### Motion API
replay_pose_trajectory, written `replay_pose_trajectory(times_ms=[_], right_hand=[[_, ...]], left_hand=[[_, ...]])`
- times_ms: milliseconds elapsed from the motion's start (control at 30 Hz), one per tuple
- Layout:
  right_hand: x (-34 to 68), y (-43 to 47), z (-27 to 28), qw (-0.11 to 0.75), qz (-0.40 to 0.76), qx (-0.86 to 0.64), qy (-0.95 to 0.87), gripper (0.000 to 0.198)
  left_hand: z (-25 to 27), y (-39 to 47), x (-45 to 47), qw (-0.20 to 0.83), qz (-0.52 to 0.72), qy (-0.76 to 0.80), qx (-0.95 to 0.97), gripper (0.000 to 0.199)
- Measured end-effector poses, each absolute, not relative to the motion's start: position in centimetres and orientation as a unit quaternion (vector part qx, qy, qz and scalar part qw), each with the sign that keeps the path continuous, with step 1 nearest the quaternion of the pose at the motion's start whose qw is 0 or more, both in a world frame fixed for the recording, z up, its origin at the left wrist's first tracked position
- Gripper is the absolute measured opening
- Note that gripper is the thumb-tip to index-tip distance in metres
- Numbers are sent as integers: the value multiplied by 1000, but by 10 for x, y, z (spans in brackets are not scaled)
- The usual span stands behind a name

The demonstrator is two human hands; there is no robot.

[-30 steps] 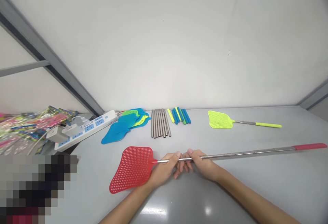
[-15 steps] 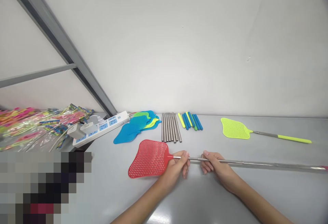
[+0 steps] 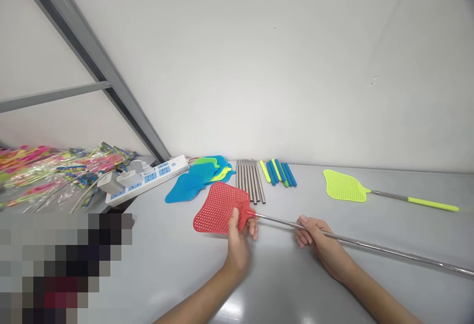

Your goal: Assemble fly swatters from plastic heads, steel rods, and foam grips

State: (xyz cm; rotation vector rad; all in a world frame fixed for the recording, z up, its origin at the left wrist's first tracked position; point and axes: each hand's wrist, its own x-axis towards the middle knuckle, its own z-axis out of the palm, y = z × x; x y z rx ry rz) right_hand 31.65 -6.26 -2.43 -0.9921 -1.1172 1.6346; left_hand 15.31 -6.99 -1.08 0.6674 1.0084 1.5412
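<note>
A red fly swatter [image 3: 219,209] with a mesh head and a long, extended metal rod is held across the table in both hands. My left hand [image 3: 239,245] is closed around the lower right corner of the head, thumb on the mesh and fingers behind, near the neck. My right hand [image 3: 320,237] pinches the rod between thumb and fingers, farther right. The rod runs out past the right edge of the picture, so its handle end is out of sight. Behind the head lie several metal rods [image 3: 247,181] and blue and yellow-green swatter heads [image 3: 185,187].
Blue, yellow and green handle grips [image 3: 279,173] lie by the wall. A yellow-green fly swatter [image 3: 344,185] rests at the right. A white power strip [image 3: 163,178] with plugs is at the left, beside wrapped colourful items [image 3: 66,171]. The lower left corner is pixelated.
My left hand has slid off the rod leftward onto the red head. The head end has risen and the rod now slopes down to the right. My right hand keeps its pinch.
</note>
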Motion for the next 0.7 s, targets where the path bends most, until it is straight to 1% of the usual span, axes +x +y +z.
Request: replay_pose_trajectory(times_ms=[133,300,400,433,533,567,633,700], right_hand=[[317,-61,-26,438,669,-404,-445,42],[322,-62,-27,412,662,-403,-478,43],[322,-64,-26,405,656,-396,-499,47],[322,-65,-25,391,650,-394,-518,48],[317,-69,-20,318,635,-394,-583,48],[316,-70,-19,301,637,-394,-590,48],[314,-72,-18,294,641,-393,-590,46],[314,-71,-18,306,638,-393,-587,44]], left_hand=[[-10,-64,151,539,613,489,308,36],[-11,-60,145,549,575,477,376,32],[-12,-67,147,555,494,481,465,31],[-13,-72,149,560,460,482,492,31],[-12,-86,161,616,347,387,592,35],[-11,-90,165,629,311,376,605,37],[-10,-93,169,639,287,371,609,38],[-8,-93,170,639,286,377,606,37]])
